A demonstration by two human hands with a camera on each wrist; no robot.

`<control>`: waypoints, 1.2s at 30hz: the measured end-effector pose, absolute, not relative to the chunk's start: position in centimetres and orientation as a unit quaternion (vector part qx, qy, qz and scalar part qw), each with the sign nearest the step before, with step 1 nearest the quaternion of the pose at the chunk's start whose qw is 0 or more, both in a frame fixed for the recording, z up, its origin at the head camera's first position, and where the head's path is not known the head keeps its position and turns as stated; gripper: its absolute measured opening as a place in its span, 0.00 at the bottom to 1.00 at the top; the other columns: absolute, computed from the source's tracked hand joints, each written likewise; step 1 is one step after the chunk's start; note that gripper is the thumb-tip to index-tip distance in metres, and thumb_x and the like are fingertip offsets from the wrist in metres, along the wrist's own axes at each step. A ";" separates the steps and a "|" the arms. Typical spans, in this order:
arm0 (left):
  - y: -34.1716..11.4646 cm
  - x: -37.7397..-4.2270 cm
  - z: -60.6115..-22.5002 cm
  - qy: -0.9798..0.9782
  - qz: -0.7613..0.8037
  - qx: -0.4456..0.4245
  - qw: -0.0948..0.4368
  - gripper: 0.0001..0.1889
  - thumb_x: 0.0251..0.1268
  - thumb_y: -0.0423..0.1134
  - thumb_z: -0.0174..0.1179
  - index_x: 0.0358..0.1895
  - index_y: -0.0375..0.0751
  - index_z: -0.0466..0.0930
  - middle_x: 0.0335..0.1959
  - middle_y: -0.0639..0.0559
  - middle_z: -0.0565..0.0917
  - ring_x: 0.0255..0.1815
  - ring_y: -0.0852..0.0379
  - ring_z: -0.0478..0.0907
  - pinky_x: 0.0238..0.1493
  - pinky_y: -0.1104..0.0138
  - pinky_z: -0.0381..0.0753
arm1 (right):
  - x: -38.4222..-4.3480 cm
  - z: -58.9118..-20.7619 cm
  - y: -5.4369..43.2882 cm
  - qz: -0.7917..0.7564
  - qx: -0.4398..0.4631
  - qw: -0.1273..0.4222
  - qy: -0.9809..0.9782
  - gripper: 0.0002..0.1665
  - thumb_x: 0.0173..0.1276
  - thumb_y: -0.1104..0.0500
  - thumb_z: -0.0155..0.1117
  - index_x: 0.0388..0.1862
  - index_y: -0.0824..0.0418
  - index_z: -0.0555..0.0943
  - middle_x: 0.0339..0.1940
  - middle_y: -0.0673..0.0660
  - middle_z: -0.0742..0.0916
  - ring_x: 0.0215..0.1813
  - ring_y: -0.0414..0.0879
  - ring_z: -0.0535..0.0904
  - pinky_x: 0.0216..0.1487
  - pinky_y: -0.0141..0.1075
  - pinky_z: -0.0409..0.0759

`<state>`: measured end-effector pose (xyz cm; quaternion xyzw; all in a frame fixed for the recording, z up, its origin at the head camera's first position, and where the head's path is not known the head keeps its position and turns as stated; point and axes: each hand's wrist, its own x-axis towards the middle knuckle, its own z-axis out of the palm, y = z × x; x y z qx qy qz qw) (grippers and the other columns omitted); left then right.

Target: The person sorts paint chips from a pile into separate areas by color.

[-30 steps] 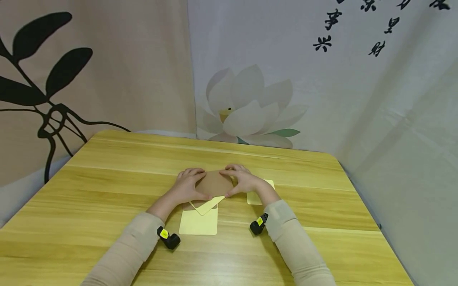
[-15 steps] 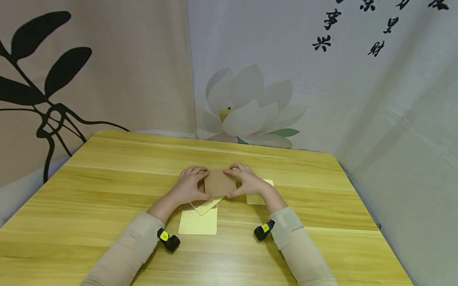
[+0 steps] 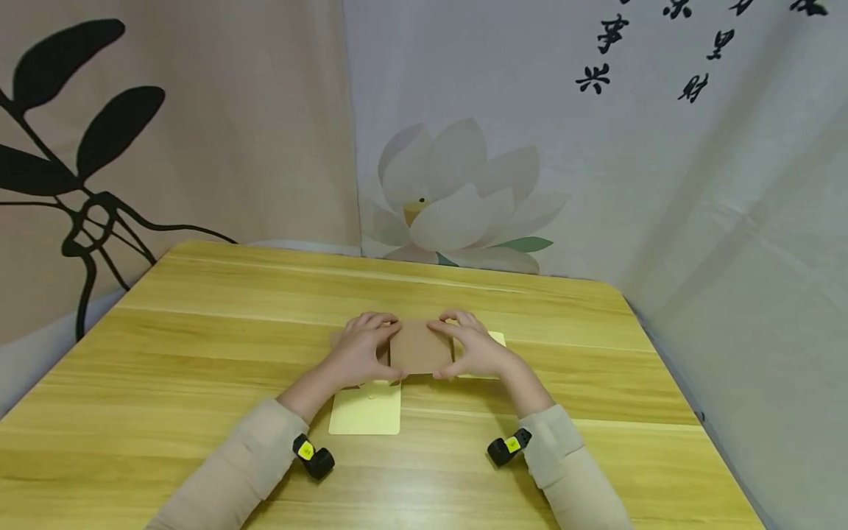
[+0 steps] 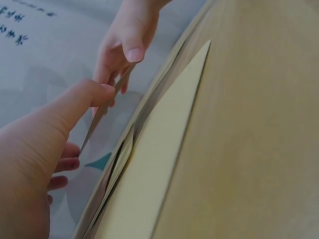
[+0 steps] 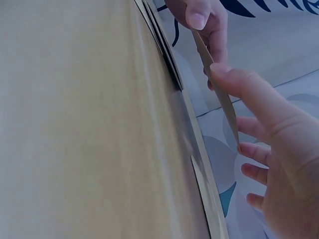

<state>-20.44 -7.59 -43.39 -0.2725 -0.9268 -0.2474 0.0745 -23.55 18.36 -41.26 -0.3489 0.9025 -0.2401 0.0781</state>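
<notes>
Both hands hold one square piece of brown cardboard (image 3: 422,347) between them, raised above the table. At its left edge my left hand (image 3: 361,353) pinches it with thumb and fingers. My right hand (image 3: 473,350) grips the opposite edge in the same way. Both wrist views show the cardboard (image 4: 102,110) almost edge-on, with the fingers spread behind it. Beneath and beside the left hand lie pale yellow and brown pieces, partly hidden; the nearest yellow card (image 3: 366,412) shows most of its face. Another yellow card (image 3: 495,338) is mostly covered by the right hand.
The pieces lie on a wooden table (image 3: 596,383) with rounded far corners. Behind it hang fabric backdrops with a printed lotus (image 3: 467,191), dark leaves (image 3: 119,132) and characters. Each sleeve cuff carries a small black wrist camera (image 3: 314,458).
Both hands have shifted right and slightly nearer, carrying the brown cardboard from over the overlapping pieces to beside them. The left hand now covers most of the slanted yellow card.
</notes>
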 end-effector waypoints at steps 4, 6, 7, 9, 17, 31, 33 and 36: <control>-7.0 -20.0 -43.3 -0.925 -0.246 -0.280 0.073 0.47 0.41 0.62 0.71 0.64 0.35 0.72 0.65 0.45 0.70 0.66 0.45 0.61 0.64 0.45 0.54 | -22.7 -41.2 19.0 -0.245 -0.337 0.076 0.906 0.53 0.46 0.42 0.78 0.72 0.48 0.67 0.68 0.55 0.65 0.70 0.51 0.54 0.64 0.56 0.58; -6.6 -19.9 -43.3 -0.925 -0.241 -0.285 0.076 0.48 0.40 0.63 0.71 0.64 0.35 0.72 0.64 0.45 0.70 0.65 0.45 0.61 0.64 0.45 0.54 | -22.3 -41.2 19.3 -0.248 -0.329 0.077 0.908 0.53 0.46 0.42 0.79 0.72 0.47 0.67 0.68 0.55 0.65 0.70 0.50 0.53 0.64 0.55 0.58; -6.5 -19.8 -43.3 -0.925 -0.240 -0.286 0.075 0.48 0.40 0.64 0.71 0.64 0.35 0.72 0.64 0.46 0.70 0.65 0.45 0.61 0.65 0.45 0.54 | -22.1 -41.2 19.5 -0.247 -0.327 0.077 0.909 0.53 0.46 0.42 0.79 0.72 0.47 0.67 0.69 0.55 0.65 0.70 0.50 0.53 0.64 0.56 0.58; -6.1 -19.6 -43.3 -0.923 -0.241 -0.289 0.076 0.49 0.40 0.64 0.70 0.64 0.35 0.72 0.64 0.46 0.71 0.65 0.45 0.61 0.65 0.45 0.53 | -21.7 -41.1 19.8 -0.248 -0.325 0.076 0.909 0.53 0.46 0.42 0.79 0.71 0.48 0.67 0.69 0.56 0.65 0.70 0.51 0.53 0.64 0.57 0.58; -4.7 -18.4 -43.4 -0.920 -0.246 -0.295 0.070 0.49 0.39 0.65 0.70 0.65 0.36 0.72 0.64 0.48 0.71 0.65 0.47 0.61 0.67 0.46 0.50 | -20.1 -40.9 21.4 -0.255 -0.320 0.088 0.908 0.53 0.47 0.41 0.78 0.72 0.47 0.66 0.69 0.56 0.64 0.69 0.51 0.53 0.62 0.57 0.62; -1.9 -16.4 -43.4 -0.922 -0.236 -0.303 0.047 0.49 0.40 0.67 0.69 0.66 0.40 0.72 0.64 0.50 0.69 0.66 0.48 0.60 0.65 0.49 0.55 | -17.4 -40.9 24.1 -0.251 -0.321 0.072 0.910 0.53 0.45 0.40 0.78 0.71 0.48 0.68 0.63 0.48 0.65 0.64 0.52 0.58 0.57 0.52 0.65; -1.5 -16.2 -43.4 -0.923 -0.233 -0.304 0.046 0.49 0.40 0.67 0.69 0.66 0.40 0.72 0.64 0.51 0.69 0.66 0.48 0.60 0.65 0.49 0.55 | -17.1 -40.9 24.5 -0.247 -0.318 0.072 0.913 0.53 0.44 0.39 0.79 0.71 0.48 0.68 0.62 0.48 0.66 0.64 0.52 0.58 0.58 0.52 0.65; -0.8 -15.8 -43.4 -0.922 -0.231 -0.308 0.046 0.48 0.39 0.67 0.69 0.65 0.41 0.73 0.63 0.51 0.70 0.66 0.49 0.61 0.65 0.49 0.55 | -16.6 -41.0 25.1 -0.242 -0.316 0.071 0.915 0.54 0.44 0.39 0.79 0.70 0.48 0.68 0.62 0.48 0.66 0.64 0.51 0.59 0.57 0.53 0.65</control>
